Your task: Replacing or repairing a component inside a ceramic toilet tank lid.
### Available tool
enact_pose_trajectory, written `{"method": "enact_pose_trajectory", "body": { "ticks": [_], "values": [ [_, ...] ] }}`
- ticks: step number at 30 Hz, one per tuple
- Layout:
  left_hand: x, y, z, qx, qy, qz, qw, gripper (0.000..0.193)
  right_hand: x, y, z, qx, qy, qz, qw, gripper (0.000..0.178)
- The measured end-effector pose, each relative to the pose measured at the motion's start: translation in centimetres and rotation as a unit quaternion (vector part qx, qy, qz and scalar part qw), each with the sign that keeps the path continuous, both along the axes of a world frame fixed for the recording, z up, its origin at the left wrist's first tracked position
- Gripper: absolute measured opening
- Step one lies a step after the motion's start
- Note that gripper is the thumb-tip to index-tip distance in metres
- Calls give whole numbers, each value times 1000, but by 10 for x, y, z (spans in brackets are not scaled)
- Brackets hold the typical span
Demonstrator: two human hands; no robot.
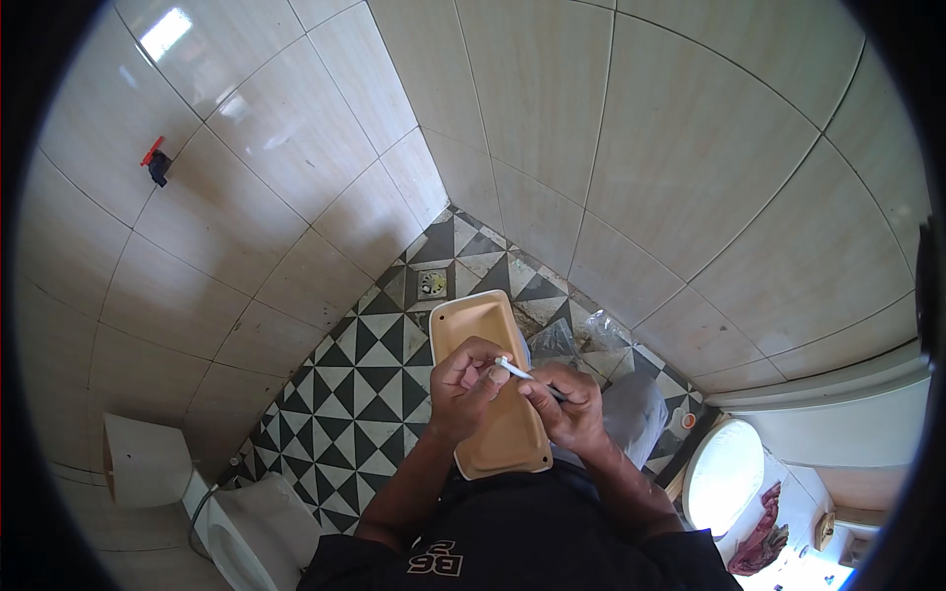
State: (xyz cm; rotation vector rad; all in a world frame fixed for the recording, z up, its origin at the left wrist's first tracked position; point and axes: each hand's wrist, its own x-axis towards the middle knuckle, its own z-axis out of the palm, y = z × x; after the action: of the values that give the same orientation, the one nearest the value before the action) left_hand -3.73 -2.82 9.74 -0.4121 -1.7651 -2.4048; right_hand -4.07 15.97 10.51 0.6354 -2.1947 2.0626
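Note:
My left hand (467,388) is closed, its thumb and fingers pinching at the tip of a slim white rod (514,370). My right hand (566,404) is closed round the other end, where a dark, thin part shows between the fingers. Whether the white and dark parts are one piece, I cannot tell. Both hands are close together above a long beige hollow piece (501,441), which has a white rim and small dark holes near its corners. It lies lengthwise in front of me.
Beyond the hollow piece is a floor drain (432,285). Clear plastic bags (603,331) lie by the right wall. A white toilet (246,537) stands at the lower left, and a black tap with a red handle (156,163) juts from the left wall. A white oval object (724,477) is at right.

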Motion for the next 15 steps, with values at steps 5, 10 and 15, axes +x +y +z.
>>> {"method": "enact_pose_trajectory", "body": {
  "ticks": [5,10,15],
  "values": [
    [1,2,-6,14,-31,34,999,12,-3,-5,0,120,197,-126,965,18],
    [4,-3,-3,-19,-36,29,999,13,1,-4,0,134,236,-179,946,25],
    [2,-4,-3,5,-23,40,999,13,-1,1,5,28,98,-61,993,19]
  ]
}}
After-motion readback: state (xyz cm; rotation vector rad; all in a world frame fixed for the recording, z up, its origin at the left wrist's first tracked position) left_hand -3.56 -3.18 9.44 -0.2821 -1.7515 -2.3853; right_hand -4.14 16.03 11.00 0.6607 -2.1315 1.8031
